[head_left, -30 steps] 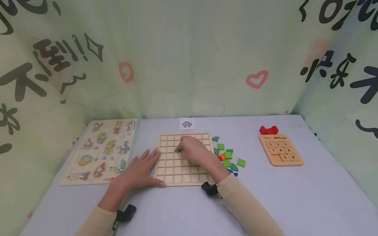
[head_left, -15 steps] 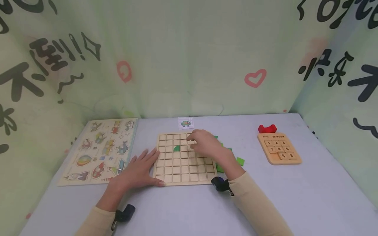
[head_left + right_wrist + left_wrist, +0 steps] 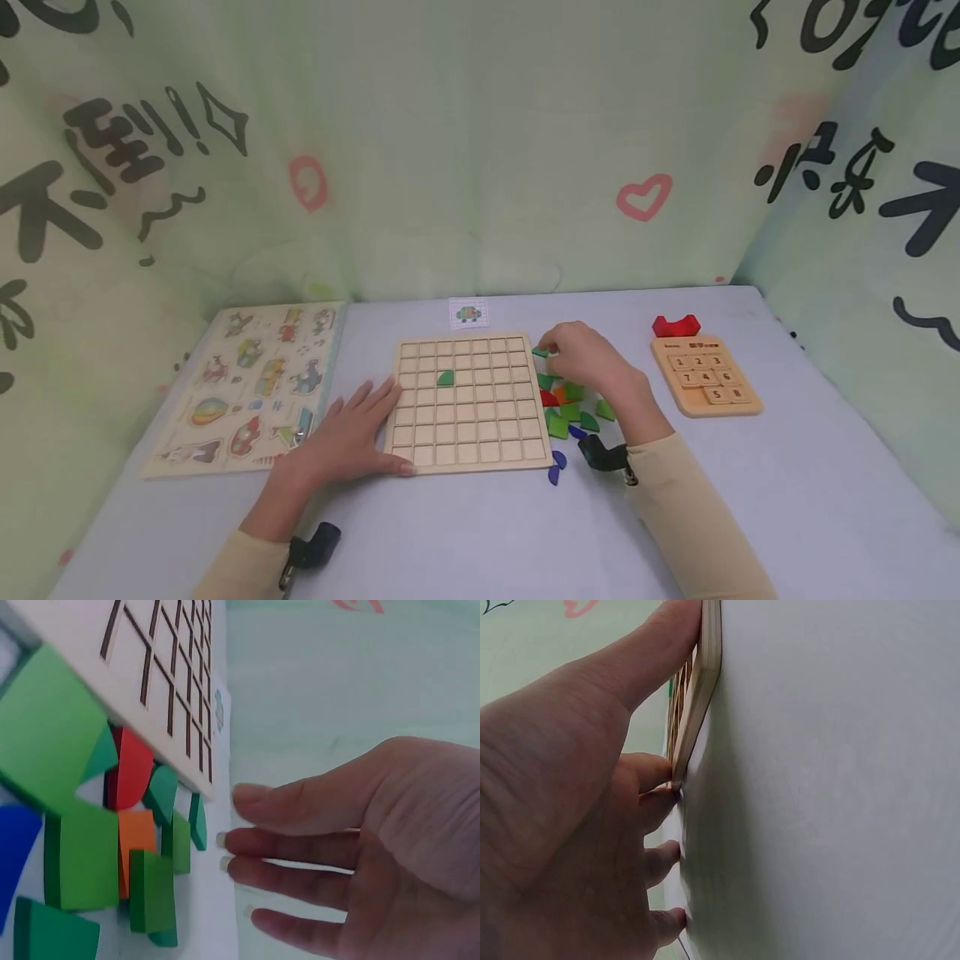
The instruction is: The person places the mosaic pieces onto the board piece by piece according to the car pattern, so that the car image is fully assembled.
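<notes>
My left hand [image 3: 347, 443] lies spread at the left edge of a wooden grid board [image 3: 467, 455], its thumb on the near left corner. One green quarter-circle block [image 3: 446, 378] sits in a cell of the grid's upper part. Just right of the board, my right hand [image 3: 587, 360] reaches to a dark green quarter-circle block [image 3: 539, 352], fingertips right by it. In the right wrist view, the thumb and fairly straight fingers [image 3: 300, 847] have nothing between them. Beside the board lie light green square blocks [image 3: 88, 859], a red block [image 3: 133, 769] and an orange block [image 3: 136, 844].
Behind the board lies a small pattern card [image 3: 468, 314]. A picture puzzle board [image 3: 187, 400] is at left. On the right stand a wooden number puzzle [image 3: 693, 407] and a red curved block [image 3: 676, 326]. Blue blocks [image 3: 553, 475] lie near the board's lower right corner.
My right hand has let go of the green quarter-circle block in the grid and moved right, off the board to the loose blocks. My left hand stays at the board's edge.
</notes>
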The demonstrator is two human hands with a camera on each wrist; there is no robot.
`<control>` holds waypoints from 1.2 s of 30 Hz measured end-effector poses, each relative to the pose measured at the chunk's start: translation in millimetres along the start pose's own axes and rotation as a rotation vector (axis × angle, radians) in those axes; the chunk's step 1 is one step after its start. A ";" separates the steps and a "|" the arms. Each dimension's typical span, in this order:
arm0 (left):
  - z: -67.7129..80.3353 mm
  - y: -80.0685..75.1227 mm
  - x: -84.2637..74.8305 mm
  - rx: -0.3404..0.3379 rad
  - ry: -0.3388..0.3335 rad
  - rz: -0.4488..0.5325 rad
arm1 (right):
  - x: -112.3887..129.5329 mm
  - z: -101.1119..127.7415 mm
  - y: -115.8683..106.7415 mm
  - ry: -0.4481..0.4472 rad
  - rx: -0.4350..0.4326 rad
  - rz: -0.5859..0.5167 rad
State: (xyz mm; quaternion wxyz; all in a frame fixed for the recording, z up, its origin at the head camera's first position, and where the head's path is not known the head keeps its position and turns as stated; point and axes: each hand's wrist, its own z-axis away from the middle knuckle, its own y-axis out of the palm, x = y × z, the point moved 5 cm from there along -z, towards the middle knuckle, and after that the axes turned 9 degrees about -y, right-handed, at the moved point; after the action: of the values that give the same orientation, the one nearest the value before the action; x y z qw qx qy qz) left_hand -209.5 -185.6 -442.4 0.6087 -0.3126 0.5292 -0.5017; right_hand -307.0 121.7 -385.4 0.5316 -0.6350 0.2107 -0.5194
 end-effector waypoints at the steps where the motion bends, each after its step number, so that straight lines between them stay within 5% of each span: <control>1: 0.0 0.3 0.1 -0.001 0.000 -0.004 | -3.2 0.9 -0.3 0.017 0.010 0.007; 12: 0.8 -1.5 -0.9 -0.004 0.010 -0.010 | -22.4 -0.2 5.6 0.107 0.019 0.009; 24: 0.6 -0.5 0.2 -0.005 0.017 -0.008 | -19.9 -4.9 4.1 0.009 -0.036 -0.012; 36: 1.2 0.3 0.7 -0.014 0.022 -0.003 | 2.6 -10.0 -0.5 -0.108 -0.228 -0.091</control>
State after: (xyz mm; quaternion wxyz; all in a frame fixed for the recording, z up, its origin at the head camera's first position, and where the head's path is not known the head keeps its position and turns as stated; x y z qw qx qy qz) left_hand -208.4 -186.3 -442.6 0.6000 -0.3120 0.5390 -0.5022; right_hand -315.0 115.2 -384.9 0.4423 -0.7272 0.2107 -0.4807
